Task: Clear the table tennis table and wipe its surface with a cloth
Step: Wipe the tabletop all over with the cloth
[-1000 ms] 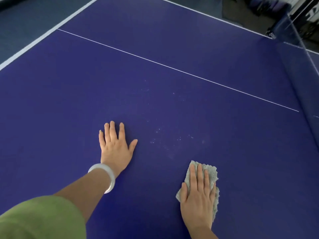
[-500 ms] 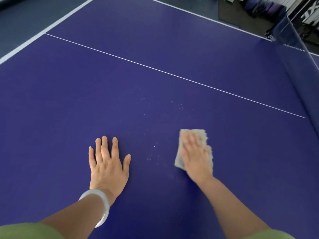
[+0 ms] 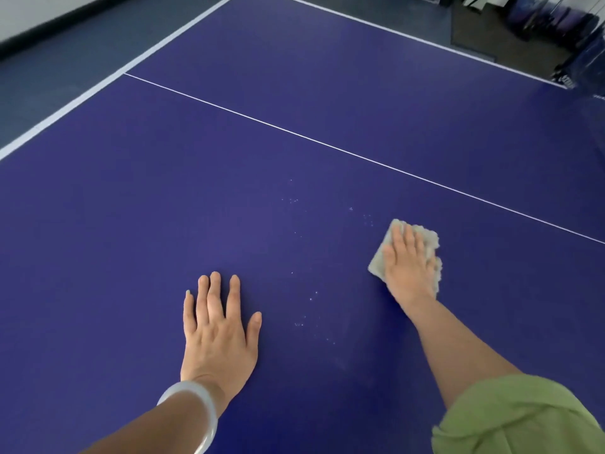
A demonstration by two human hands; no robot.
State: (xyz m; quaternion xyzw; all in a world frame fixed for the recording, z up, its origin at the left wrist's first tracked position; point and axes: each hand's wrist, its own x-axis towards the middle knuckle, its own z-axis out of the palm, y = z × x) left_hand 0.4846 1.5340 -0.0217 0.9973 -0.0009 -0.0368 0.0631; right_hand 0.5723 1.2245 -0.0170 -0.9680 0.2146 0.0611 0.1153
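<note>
Right hand [image 3: 407, 268] flat, fingers straight, pressing fluffy grey cloth [image 3: 425, 239] onto blue table [image 3: 327, 109] — wiping; left hand [image 3: 217, 335] flat, holding nothing — likely bracing.

Grey floor [image 3: 65, 70], dark mat [image 3: 474, 31] (far side), wall [image 3: 32, 11]

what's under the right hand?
A pale grey fluffy cloth, pressed flat by the right hand onto the blue table tennis table. The surface beneath the cloth is covered and cannot be seen.
</note>
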